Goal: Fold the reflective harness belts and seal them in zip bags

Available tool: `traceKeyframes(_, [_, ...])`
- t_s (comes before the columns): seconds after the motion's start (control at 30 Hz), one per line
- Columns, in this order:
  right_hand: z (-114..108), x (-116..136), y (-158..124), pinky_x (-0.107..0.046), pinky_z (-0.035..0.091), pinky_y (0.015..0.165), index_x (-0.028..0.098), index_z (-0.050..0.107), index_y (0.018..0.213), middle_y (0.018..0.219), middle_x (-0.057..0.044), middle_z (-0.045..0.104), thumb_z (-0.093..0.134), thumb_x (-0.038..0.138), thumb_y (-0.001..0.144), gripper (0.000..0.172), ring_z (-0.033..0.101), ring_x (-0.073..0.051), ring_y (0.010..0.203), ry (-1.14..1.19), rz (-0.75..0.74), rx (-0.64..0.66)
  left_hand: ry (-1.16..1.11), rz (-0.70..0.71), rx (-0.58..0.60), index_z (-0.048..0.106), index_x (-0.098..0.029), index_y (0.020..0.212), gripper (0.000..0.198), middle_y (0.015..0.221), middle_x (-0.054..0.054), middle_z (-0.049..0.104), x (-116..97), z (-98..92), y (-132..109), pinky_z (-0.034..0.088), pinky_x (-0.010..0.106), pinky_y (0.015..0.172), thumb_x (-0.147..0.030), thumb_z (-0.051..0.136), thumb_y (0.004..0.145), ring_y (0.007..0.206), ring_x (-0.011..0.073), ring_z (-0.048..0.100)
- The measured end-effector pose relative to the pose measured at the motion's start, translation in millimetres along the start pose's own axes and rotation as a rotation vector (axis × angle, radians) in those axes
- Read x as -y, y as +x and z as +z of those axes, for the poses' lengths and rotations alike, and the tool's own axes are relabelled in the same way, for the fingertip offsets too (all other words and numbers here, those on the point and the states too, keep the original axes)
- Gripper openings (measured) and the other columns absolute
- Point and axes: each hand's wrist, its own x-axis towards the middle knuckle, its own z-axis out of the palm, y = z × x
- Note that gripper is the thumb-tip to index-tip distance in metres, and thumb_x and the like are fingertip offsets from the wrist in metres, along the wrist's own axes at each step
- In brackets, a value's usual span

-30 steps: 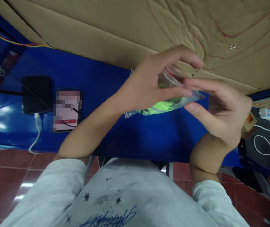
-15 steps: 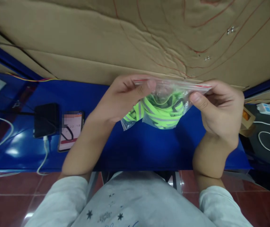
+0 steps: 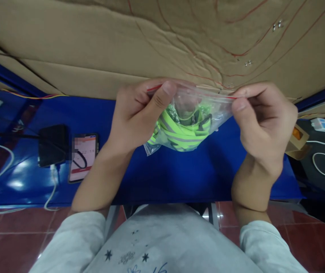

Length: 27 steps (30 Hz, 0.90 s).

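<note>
A clear zip-lock bag [image 3: 220,108] with a red line along its top hangs between my two hands over the blue table. Inside it lies a bundled neon-yellow strap [image 3: 183,134] with grey reflective stripes. My left hand [image 3: 139,115] is closed on the left end of the bag's top edge, thumb on the near side. At the right corner, my right hand [image 3: 266,123] pinches the same edge between thumb and fingers. Part of the bag's left side is hidden behind my left hand.
On the blue table [image 3: 173,182] to the left lie a phone [image 3: 79,172] and a black power bank [image 3: 52,146] with a white cable. A tall cardboard panel [image 3: 94,41] stands behind. At right are a small cardboard box [image 3: 299,140] and a white cable [image 3: 316,163].
My left hand has shifted left along the bag's edge, and my right hand's fingers have moved to its right corner. The bag's top is stretched straighter and sits slightly farther left.
</note>
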Motion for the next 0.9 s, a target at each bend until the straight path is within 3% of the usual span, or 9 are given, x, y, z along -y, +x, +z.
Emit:
traceKeyframes(0.17, [-3, 2, 1, -0.036, 0.053, 0.064, 0.031, 0.071, 0.089, 0.079, 0.003, 0.069, 0.074, 0.031, 0.095, 0.007, 0.062, -0.018, 0.067, -0.008, -0.093, 0.043, 0.137, 0.161, 0.002, 0.083, -0.038, 0.116, 0.025, 0.098, -0.006, 0.082, -1, 5.2, 0, 0.06, 0.028, 0.082, -0.036, 0.06, 0.106, 0.079, 0.0143, 0.072])
traceKeyframes(0.33, [-4, 11, 0, -0.039, 0.058, 0.074, 0.033, 0.071, 0.093, 0.088, 0.003, 0.073, 0.074, 0.032, 0.095, 0.003, 0.068, -0.02, 0.079, -0.036, -0.063, 0.088, 0.147, 0.156, -0.022, 0.084, -0.031, 0.115, 0.026, 0.094, -0.002, 0.082, 0, 9.4, -2, 0.056, 0.029, 0.075, -0.038, 0.06, 0.106, 0.081, 0.0174, 0.074])
traceKeyframes(0.43, [-5, 12, -2, -0.036, 0.056, 0.07, 0.031, 0.07, 0.09, 0.084, 0.004, 0.073, 0.076, 0.032, 0.093, 0.007, 0.067, -0.018, 0.073, -0.073, -0.085, 0.096, 0.148, 0.179, -0.035, 0.085, -0.026, 0.109, 0.026, 0.091, 0.0, 0.081, 0, 12.8, -3, 0.055, 0.028, 0.07, -0.039, 0.063, 0.104, 0.077, 0.0173, 0.073])
traceKeyframes(0.53, [-6, 8, -2, -0.035, 0.056, 0.073, 0.031, 0.069, 0.093, 0.087, 0.006, 0.074, 0.074, 0.032, 0.095, 0.006, 0.067, -0.017, 0.075, -0.121, -0.093, 0.094, 0.171, 0.168, 0.006, 0.084, -0.027, 0.113, 0.025, 0.097, -0.002, 0.082, -1, 12.5, -4, 0.057, 0.028, 0.074, -0.035, 0.062, 0.105, 0.083, 0.0164, 0.074])
traceKeyframes(0.63, [-7, 2, -1, -0.034, 0.055, 0.074, 0.032, 0.07, 0.097, 0.091, 0.006, 0.075, 0.078, 0.032, 0.093, 0.009, 0.069, -0.017, 0.078, -0.112, -0.119, 0.161, 0.206, 0.145, 0.021, 0.084, -0.031, 0.114, 0.026, 0.099, -0.003, 0.082, 1, 11.0, -3, 0.057, 0.029, 0.076, -0.037, 0.06, 0.105, 0.086, 0.0173, 0.074])
traceKeyframes(0.77, [-10, -1, -1, -0.034, 0.053, 0.07, 0.03, 0.07, 0.095, 0.086, 0.004, 0.075, 0.078, 0.03, 0.091, 0.009, 0.068, -0.017, 0.074, -0.149, -0.199, 0.208, 0.178, 0.194, -0.038, 0.086, -0.022, 0.104, 0.029, 0.089, 0.001, 0.082, 6, 12.2, -1, 0.054, 0.028, 0.07, -0.04, 0.064, 0.103, 0.075, 0.0179, 0.072])
traceKeyframes(0.9, [-9, 3, -1, -0.034, 0.051, 0.07, 0.029, 0.067, 0.094, 0.086, 0.004, 0.073, 0.078, 0.032, 0.09, 0.012, 0.065, -0.017, 0.073, -0.133, -0.165, 0.266, 0.176, 0.194, 0.024, 0.086, -0.023, 0.109, 0.028, 0.093, 0.001, 0.083, 5, 16.0, -4, 0.055, 0.023, 0.069, -0.034, 0.06, 0.106, 0.08, 0.0166, 0.076])
